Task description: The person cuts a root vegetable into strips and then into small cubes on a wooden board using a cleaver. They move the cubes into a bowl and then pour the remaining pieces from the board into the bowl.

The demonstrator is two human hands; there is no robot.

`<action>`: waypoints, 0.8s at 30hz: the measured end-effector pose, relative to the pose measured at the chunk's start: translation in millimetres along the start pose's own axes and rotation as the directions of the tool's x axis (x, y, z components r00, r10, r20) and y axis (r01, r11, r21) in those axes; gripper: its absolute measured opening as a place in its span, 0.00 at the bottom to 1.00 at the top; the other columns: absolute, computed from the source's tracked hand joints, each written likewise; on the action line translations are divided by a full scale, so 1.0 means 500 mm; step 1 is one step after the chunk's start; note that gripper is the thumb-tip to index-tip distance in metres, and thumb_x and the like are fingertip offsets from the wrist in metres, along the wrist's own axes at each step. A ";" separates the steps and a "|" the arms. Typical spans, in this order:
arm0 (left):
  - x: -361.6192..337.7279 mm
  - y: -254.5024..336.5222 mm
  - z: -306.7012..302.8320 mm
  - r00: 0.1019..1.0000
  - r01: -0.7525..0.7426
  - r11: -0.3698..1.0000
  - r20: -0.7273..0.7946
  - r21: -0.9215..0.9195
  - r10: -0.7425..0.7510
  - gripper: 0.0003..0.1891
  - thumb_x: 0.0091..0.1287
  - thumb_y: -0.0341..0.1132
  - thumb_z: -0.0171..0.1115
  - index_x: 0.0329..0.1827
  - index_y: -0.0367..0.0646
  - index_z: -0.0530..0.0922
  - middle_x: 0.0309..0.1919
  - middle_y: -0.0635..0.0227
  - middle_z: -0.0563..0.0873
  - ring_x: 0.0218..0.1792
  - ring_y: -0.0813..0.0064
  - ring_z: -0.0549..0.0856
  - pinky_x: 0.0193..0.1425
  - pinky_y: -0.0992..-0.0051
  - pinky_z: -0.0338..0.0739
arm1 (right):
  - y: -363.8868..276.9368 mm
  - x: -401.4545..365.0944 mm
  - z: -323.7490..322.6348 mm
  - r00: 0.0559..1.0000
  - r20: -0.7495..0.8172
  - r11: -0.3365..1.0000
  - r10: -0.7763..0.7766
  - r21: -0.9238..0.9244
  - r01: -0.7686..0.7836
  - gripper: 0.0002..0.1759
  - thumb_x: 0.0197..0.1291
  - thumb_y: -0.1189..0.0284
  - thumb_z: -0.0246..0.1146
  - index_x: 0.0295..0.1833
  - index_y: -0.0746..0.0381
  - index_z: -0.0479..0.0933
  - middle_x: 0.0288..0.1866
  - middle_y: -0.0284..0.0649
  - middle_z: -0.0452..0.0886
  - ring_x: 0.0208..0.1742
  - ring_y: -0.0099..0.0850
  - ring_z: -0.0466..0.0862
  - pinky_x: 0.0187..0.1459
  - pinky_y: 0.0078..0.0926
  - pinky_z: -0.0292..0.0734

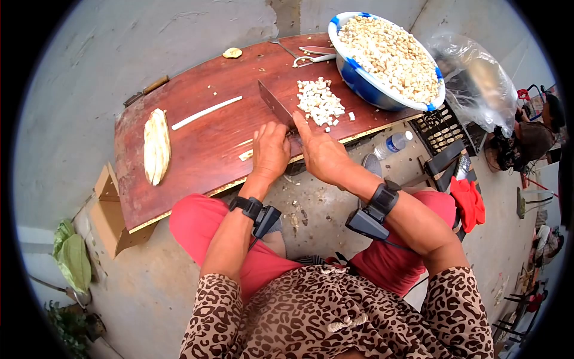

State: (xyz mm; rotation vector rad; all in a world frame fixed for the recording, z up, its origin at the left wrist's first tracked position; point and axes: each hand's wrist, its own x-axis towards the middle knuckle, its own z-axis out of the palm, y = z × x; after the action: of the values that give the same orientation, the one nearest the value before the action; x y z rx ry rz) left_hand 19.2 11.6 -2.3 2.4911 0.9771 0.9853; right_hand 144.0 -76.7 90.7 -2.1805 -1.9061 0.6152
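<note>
My right hand (323,152) is closed around the handle of a cleaver (275,103), its broad blade standing on edge on the reddish-brown board (203,143). Close against the blade, my left hand (270,149) presses down with curled fingers on pale vegetable strips (246,155), whose ends stick out to its left. Just right of the cleaver lies a small heap of pale diced cubes (320,100). A single long pale strip (207,112) rests further left. Beyond it is a long, peeled, pale vegetable (157,147), seemingly sliced lengthwise.
A blue-and-white basin (365,84) full of diced pieces stands at the board's right end. Scissors (317,50), a peeler (314,59) and a wooden-handled knife (147,90) lie along the far edge. A plastic bag (475,78), black crate (445,128) and bottle (393,145) are at right.
</note>
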 end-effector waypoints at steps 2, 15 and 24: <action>-0.001 0.007 -0.007 1.000 0.015 1.000 0.013 -0.004 -0.015 0.09 0.56 0.24 0.61 0.40 0.40 0.80 0.37 0.57 0.80 0.44 0.53 0.78 0.50 0.57 0.70 | 0.004 0.002 -0.002 1.000 0.003 1.000 0.008 0.010 -0.008 0.46 0.56 0.79 0.57 0.80 0.64 0.45 0.43 0.58 0.84 0.46 0.53 0.85 0.46 0.47 0.80; -0.005 0.006 -0.011 0.999 0.024 0.999 0.025 0.041 -0.025 0.09 0.56 0.25 0.61 0.40 0.40 0.79 0.37 0.57 0.79 0.45 0.53 0.78 0.49 0.58 0.70 | 0.009 -0.011 0.015 0.997 -0.074 0.998 -0.029 0.060 0.034 0.41 0.63 0.76 0.55 0.79 0.60 0.47 0.34 0.63 0.82 0.38 0.58 0.84 0.42 0.54 0.78; 0.003 0.000 -0.001 1.000 0.000 1.000 -0.004 -0.020 0.000 0.07 0.56 0.22 0.61 0.38 0.38 0.79 0.36 0.55 0.80 0.43 0.51 0.78 0.49 0.57 0.72 | 0.031 -0.005 0.005 0.990 -0.140 0.996 -0.026 0.080 0.037 0.41 0.63 0.75 0.55 0.79 0.61 0.47 0.34 0.64 0.82 0.37 0.58 0.84 0.41 0.54 0.78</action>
State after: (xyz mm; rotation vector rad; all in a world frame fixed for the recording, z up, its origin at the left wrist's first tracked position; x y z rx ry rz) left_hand 19.6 12.6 -0.9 2.4738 0.9631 0.9963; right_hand 156.7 -81.9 82.5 -2.0808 -1.8082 0.5124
